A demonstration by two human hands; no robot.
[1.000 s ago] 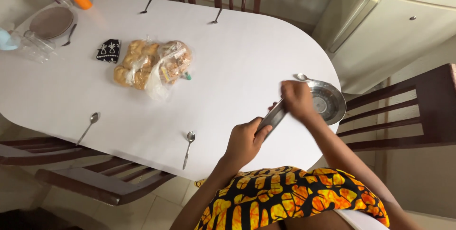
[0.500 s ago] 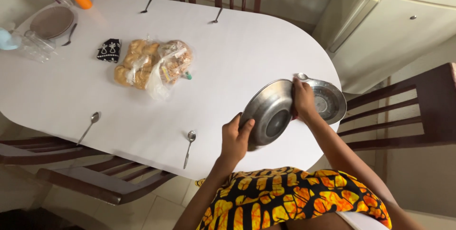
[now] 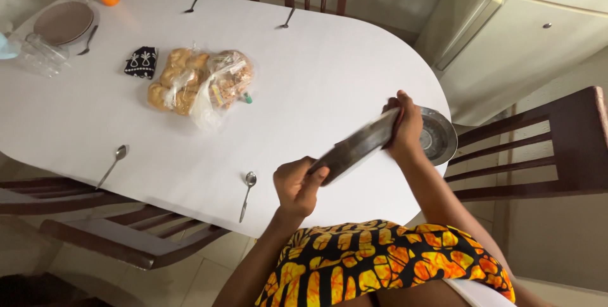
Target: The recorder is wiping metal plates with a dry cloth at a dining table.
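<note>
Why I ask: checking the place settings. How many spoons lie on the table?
5 spoons: two along the near edge, two along the far edge, one beside the brown plate. The right hand on the held bowl may hide another.

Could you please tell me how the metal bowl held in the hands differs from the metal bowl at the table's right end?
The held bowl is lifted off the table and tilted nearly edge-on, gripped by the left hand and right hand. The resting bowl sits flat on the table, opening up, with its inside visible. Both are round, shiny metal bowls.
</note>
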